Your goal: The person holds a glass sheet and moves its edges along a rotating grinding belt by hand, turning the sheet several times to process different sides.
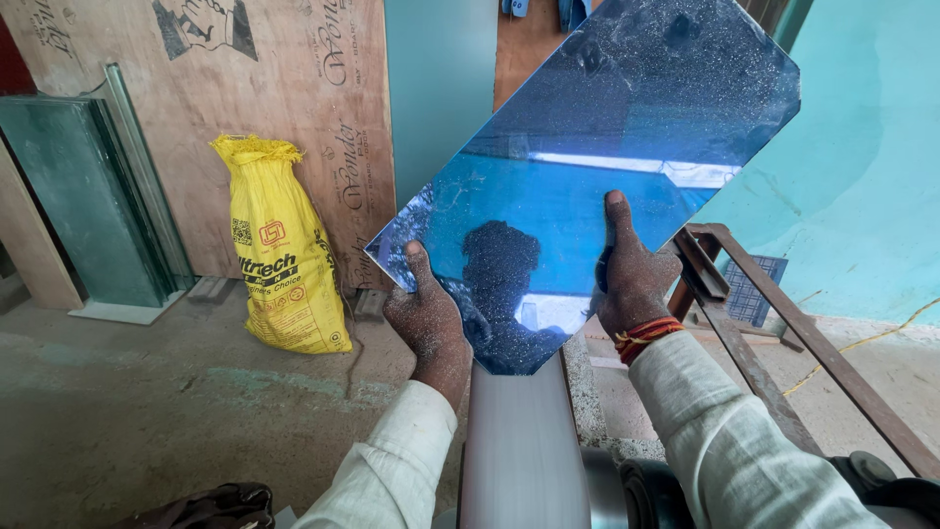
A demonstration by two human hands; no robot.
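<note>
A: What fills the upper centre of the frame?
B: A blue mirror pane [597,167], tilted, its lower corner touching the grey sanding belt [519,451] at bottom centre.
A: And the hands?
B: Left hand [428,318] and right hand [632,279] each grasp a lower edge. A yellow sack [284,264] stands at left.

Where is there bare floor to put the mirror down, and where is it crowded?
Bare concrete floor lies left of the left hand, in front of the yellow sack. It is crowded on the right: a rusty metal frame stands beside the right hand, and the sanding belt runs directly under the mirror.
</note>
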